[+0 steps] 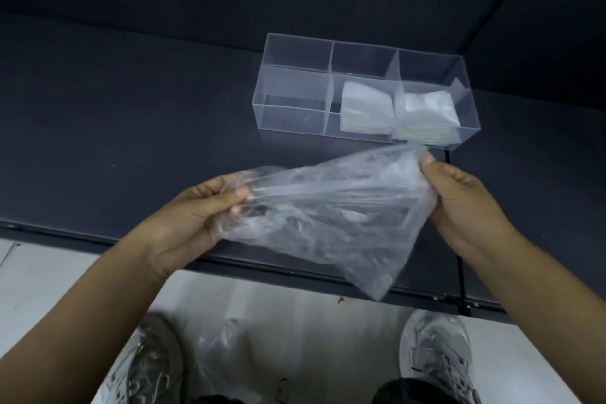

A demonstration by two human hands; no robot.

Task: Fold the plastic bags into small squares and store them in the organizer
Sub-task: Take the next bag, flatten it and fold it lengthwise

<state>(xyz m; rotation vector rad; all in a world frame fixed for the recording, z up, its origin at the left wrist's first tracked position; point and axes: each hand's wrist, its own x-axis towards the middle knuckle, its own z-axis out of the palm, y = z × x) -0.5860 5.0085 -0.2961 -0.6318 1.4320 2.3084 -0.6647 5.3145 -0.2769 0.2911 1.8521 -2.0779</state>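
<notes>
I see both hands, left hand [193,210] and right hand [459,197], pinching a crumpled plastic bag [328,216] taut (unfolded yet); flattening it on the table [131,108] seems next, before the organizer [295,88].

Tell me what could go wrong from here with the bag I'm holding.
1. The plastic bag hangs crumpled in the air, pinched by the left hand and right hand, partly past the table edge. Folded like this, it would likely come out lopsided.
2. Another bag lies on the floor between the shoes. It could be stepped on or cause a slip.
</notes>
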